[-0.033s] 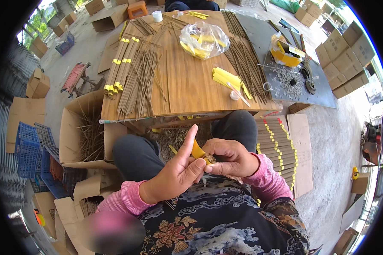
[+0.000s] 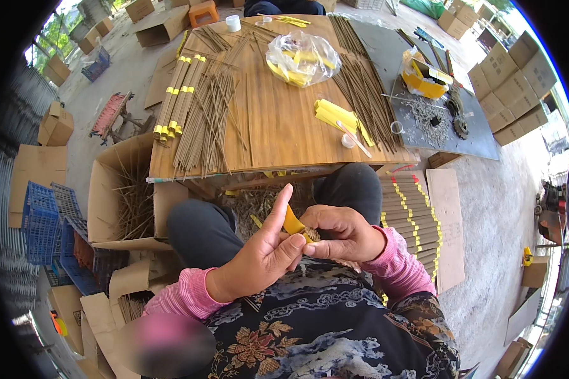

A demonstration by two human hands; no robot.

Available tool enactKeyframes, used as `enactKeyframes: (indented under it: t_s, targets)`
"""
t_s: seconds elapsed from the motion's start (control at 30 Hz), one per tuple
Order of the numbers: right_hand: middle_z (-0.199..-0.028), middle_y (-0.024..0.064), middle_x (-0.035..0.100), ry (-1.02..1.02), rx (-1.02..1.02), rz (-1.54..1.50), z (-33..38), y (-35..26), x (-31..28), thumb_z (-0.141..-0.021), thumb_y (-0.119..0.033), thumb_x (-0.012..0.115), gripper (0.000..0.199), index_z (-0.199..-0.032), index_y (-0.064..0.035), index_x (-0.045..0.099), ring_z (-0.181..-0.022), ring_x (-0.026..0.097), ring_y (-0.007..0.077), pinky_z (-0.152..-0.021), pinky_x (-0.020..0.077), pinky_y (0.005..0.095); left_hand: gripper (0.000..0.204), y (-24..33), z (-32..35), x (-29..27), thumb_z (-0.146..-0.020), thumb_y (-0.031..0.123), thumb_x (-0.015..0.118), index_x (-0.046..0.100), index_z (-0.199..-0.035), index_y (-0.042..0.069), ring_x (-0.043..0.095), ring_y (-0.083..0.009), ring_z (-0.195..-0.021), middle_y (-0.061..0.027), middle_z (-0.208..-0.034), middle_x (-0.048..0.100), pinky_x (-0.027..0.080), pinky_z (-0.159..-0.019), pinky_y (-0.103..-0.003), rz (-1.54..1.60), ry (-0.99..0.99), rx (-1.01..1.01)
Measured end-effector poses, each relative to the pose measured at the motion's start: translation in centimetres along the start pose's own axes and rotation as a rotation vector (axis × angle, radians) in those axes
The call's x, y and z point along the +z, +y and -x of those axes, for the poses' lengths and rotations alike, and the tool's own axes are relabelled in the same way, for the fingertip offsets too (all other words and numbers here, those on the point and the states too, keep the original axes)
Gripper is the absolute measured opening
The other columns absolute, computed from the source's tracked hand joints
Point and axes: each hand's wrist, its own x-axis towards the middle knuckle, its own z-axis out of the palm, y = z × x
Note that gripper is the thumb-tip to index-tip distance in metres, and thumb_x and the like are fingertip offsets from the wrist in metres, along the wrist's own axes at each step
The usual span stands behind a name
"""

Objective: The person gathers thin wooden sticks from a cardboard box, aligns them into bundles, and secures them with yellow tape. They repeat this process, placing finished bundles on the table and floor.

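"How are the hands set, and what room have they?"

"The left hand (image 2: pixel 269 256) stretches its index finger upward, its thumb pressing a yellow strip (image 2: pixel 291 222). The right hand (image 2: pixel 346 234) pinches the strip's lower end between thumb and fingers. Both are over the lap, near the right knee (image 2: pixel 349 188), the raised fingertip apart from the near edge of the wooden table (image 2: pixel 278 132)."

"Where exactly is the strip?"

"Between the hands, curving against a brown clump (image 2: pixel 312 234); fingers hide how far round it goes. Farther out, bare wood separates loose brown sticks (image 2: pixel 203 129) from flat yellow pieces (image 2: pixel 334 116). A dark board (image 2: pixel 475 138) lies along the table's right side."

"Any writing?"

"Stacked cartons (image 2: pixel 511 88) beyond the board carry dark printing, too small to read."
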Motion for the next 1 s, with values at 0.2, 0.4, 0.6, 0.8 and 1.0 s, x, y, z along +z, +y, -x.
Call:
enactKeyframes:
  t_s: [0.2,0.4,0.6,0.8,1.0]
  targets:
    - [-0.080,0.0110,0.054,-0.023,0.013,0.037,0.0,-0.8,-0.5,-0.079,-0.014,0.062,0.022,-0.090,0.0041,0.056,-0.073,0.053,0.0207,-0.065,0.0421,0.0300,0.071,-0.2,0.0,0.2,-0.093,0.028,0.042,-0.011,-0.138,0.013,0.041,-0.0057,-0.057,-0.0021,-0.073,0.046,0.036,-0.047,-0.017,0.047,-0.004,-0.081]
    - [-0.082,0.0119,0.054,-0.064,0.044,-0.002,-0.2,-0.9,-0.9,-0.077,-0.011,0.061,0.019,-0.087,0.0051,0.057,-0.075,0.054,0.0201,-0.067,0.0429,0.0300,0.074,-0.4,-0.2,-0.2,-0.091,0.030,0.045,-0.010,-0.138,0.011,0.042,-0.0063,-0.056,-0.0024,-0.072,0.046,0.037,-0.047,-0.018,0.093,-0.037,-0.158]
    - [-0.088,0.0109,0.055,-0.058,0.123,-0.022,-0.4,-1.4,-1.1,-0.077,-0.010,0.062,0.020,-0.093,0.0020,0.061,-0.080,0.054,0.0197,-0.070,0.0438,0.0290,0.073,-0.5,-0.4,0.0,-0.092,0.027,0.044,-0.011,-0.137,0.012,0.040,-0.0070,-0.056,-0.0026,-0.072,0.046,0.035,-0.048,-0.018,0.170,-0.047,-0.137]
    - [-0.089,0.0110,0.055,-0.025,0.016,0.166,-0.7,-1.9,-1.1,-0.074,-0.006,0.065,0.020,-0.093,-0.0015,0.063,-0.082,0.055,0.0219,-0.071,0.0443,0.0292,0.070,-0.6,-0.3,-0.2,-0.093,0.018,0.042,-0.011,-0.138,0.016,0.039,-0.0075,-0.057,-0.0037,-0.074,0.046,0.035,-0.049,-0.019,0.169,-0.046,-0.147]
    - [-0.086,0.0090,0.056,-0.053,-0.031,0.323,-0.9,-2.7,-1.3,-0.070,-0.004,0.067,0.020,-0.091,-0.0037,0.065,-0.082,0.054,0.0245,-0.070,0.0443,0.0310,0.067,-0.9,-0.1,-0.5,-0.092,0.009,0.037,-0.010,-0.138,0.018,0.040,-0.0084,-0.058,-0.0050,-0.077,0.047,0.035,-0.050,-0.019,0.152,-0.068,-0.181]
